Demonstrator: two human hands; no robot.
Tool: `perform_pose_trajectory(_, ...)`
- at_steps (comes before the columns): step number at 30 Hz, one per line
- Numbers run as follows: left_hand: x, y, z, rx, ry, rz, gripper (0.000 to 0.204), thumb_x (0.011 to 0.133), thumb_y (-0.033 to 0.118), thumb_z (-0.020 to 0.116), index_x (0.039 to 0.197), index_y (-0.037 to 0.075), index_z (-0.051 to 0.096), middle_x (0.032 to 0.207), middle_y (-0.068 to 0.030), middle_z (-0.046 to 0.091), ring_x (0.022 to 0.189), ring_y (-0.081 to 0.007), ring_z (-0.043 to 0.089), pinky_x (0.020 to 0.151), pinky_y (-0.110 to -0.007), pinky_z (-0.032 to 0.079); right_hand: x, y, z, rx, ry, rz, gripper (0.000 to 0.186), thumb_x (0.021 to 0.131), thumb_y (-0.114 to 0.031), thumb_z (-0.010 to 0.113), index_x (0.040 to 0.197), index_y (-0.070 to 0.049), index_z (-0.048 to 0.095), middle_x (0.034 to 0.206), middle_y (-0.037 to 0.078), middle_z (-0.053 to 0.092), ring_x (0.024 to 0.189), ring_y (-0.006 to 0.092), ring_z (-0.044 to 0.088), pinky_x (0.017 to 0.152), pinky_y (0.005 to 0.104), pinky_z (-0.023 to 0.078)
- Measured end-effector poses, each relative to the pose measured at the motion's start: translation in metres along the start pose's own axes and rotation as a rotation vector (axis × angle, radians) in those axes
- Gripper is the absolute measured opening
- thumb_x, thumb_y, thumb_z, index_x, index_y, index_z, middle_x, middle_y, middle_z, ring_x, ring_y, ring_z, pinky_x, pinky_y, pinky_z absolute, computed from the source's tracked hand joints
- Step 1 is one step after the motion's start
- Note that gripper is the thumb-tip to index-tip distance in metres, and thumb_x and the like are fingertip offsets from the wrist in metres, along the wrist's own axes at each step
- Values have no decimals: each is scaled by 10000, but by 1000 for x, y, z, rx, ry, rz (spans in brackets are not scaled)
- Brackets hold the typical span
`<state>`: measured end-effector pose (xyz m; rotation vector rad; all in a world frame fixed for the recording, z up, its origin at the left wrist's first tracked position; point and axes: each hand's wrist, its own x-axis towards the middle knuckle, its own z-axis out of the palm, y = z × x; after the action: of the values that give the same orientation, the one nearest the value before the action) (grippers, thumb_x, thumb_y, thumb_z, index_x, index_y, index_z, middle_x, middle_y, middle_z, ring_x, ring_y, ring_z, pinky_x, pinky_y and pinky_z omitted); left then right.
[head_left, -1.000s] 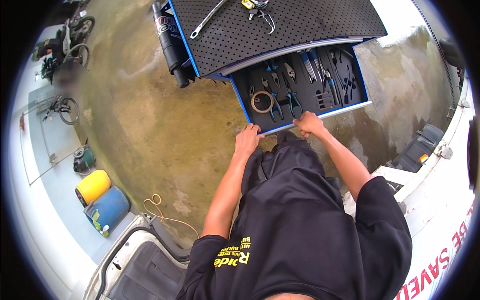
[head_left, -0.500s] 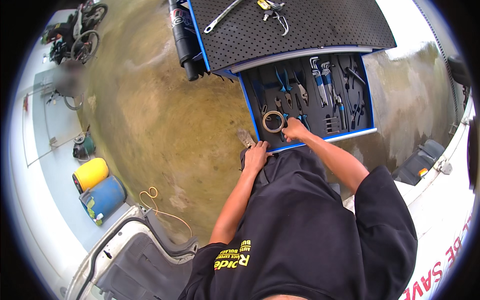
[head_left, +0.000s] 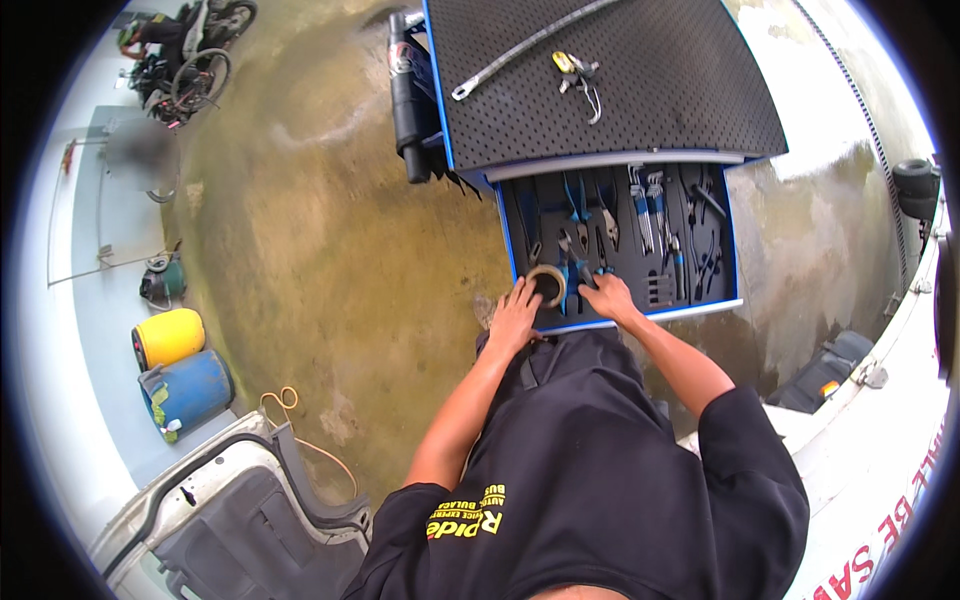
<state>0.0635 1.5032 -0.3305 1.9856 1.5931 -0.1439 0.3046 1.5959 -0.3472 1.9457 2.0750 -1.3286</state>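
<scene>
My left hand (head_left: 513, 317) rests by the drawer's front left corner. Its stretched fingers reach the left edge of a tan tape roll (head_left: 558, 273), which lies on the tools. My right hand (head_left: 612, 299) is over the drawer's front part, its fingers closed at a dark-grey and blue pliers handle (head_left: 585, 270). The tips of those fingers are partly hidden. Pliers with blue handles (head_left: 565, 243) lie beside the roll. Farther back in the drawer (head_left: 736, 250) are more blue-handled pliers (head_left: 578, 215) and slip-joint pliers (head_left: 611, 222).
Sets of hex keys (head_left: 643, 215) and picks fill the drawer's right side. Keys (head_left: 574, 72) and a long metal bar (head_left: 520, 58) lie on the perforated cabinet top (head_left: 680, 80). A vehicle door (head_left: 240, 520) stands open at lower left, near blue (head_left: 190, 392) and yellow (head_left: 170, 338) drums.
My left hand has moved from the drawer's corner up to the tape roll. The right hand stays at the pliers. The view has shifted, so the cabinet sits lower.
</scene>
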Motion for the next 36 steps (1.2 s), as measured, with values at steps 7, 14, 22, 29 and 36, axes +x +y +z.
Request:
perform_pose_trajectory(7, -10, -6, 7, 233, -18, 39, 669, 779, 503, 830, 1334, 162, 678, 1625, -40, 432, 1565, -351, 285, 1152, -546, 398, -82, -61, -88, 55, -22, -686, 236, 838, -234, 793, 875, -23, 694, 1283, 143, 616, 1214, 362, 562, 1053, 452, 455)
perform_pose_trajectory(14, 22, -27, 30, 271, 393, 117, 506, 841, 310, 783, 1290, 119, 651, 1573, -67, 493, 1551, -355, 321, 1226, -574, 312, -121, -185, -168, 403, 19, -693, 356, 872, -371, 815, 866, -18, 769, 1525, 187, 511, 1367, 334, 520, 1096, 477, 429)
perform_pose_trajectory(22, -37, -13, -60, -530, 490, -87, 377, 988, 270, 654, 1326, 105, 654, 1364, -131, 656, 1290, -315, 608, 1080, -453, 483, -104, -248, -152, 813, -516, -854, 308, 882, -319, 767, 927, -15, 763, 1653, 207, 397, 1547, 375, 343, 1227, 524, 240)
perform_pose_trajectory(29, -225, -55, -48, -1316, 983, -355, 382, 1090, 337, 572, 1278, 26, 690, 1230, -86, 745, 1119, -207, 702, 989, -379, 548, -130, -326, -57, 586, -1069, -922, 250, 785, -184, 802, 976, -26, 768, 1708, 254, 256, 1599, 387, 209, 1256, 495, 183)
perform_pose_trajectory(36, -443, -5, -87, -1242, 1547, -109, 512, 1121, 405, 508, 1462, 26, 546, 1252, -84, 706, 1202, -173, 642, 1119, -353, 455, -249, -399, 81, 473, -1668, -798, 296, 790, -212, 801, 1006, -31, 711, 1640, 260, 331, 1552, 400, 295, 1258, 545, 186)
